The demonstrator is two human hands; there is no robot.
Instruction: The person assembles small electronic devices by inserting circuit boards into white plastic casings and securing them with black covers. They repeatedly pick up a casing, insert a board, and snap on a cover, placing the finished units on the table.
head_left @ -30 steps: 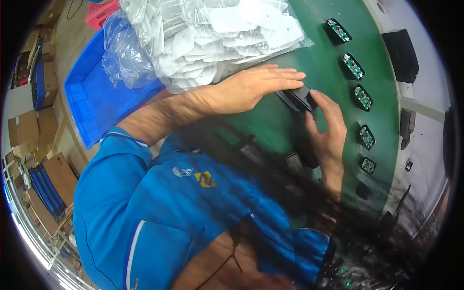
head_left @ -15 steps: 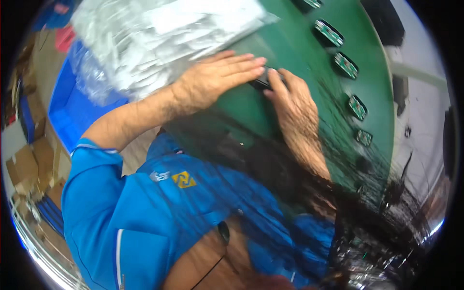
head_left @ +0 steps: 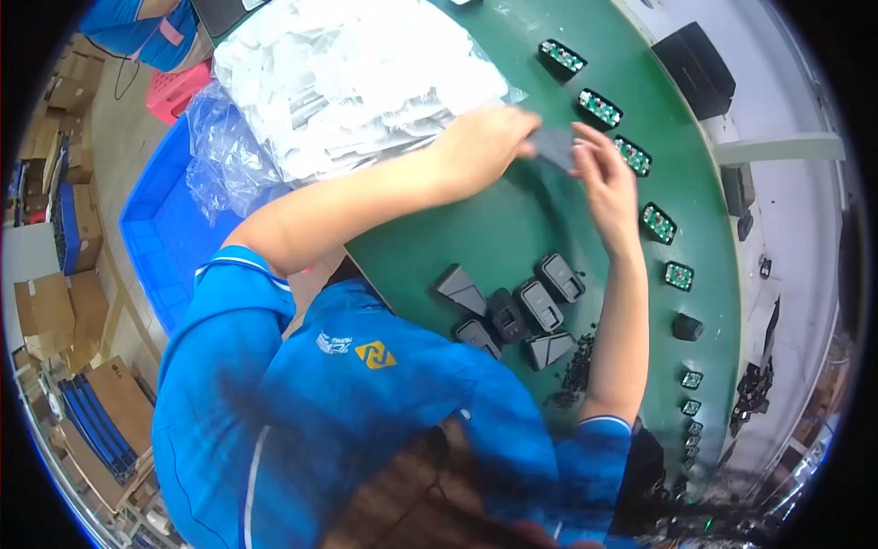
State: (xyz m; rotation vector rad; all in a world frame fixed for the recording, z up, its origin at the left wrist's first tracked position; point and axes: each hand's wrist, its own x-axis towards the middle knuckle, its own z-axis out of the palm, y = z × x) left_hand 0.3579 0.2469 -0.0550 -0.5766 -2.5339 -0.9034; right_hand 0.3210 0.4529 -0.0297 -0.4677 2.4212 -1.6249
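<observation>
A dark grey plastic casing, smeared by motion, is held between my two hands above the green table. My left hand is closed on its left end, with the fingers partly blurred. At the other end, the thumb and fingers of my right hand pinch the casing. Nearer to me lie several dark grey and black casings, among them a wedge-shaped casing and a casing with a rectangular opening. Beside my right forearm is a heap of small black parts.
Along the right runs a row of black shells holding green circuit boards. White bagged pieces pile up at the far left, above a blue bin. A black box stands far right. Another person's blue sleeve shows far left.
My hands have moved apart, with the casing now stretched between them. The view has shifted, and hair that covered the near table has swung away, uncovering the casings and small parts.
</observation>
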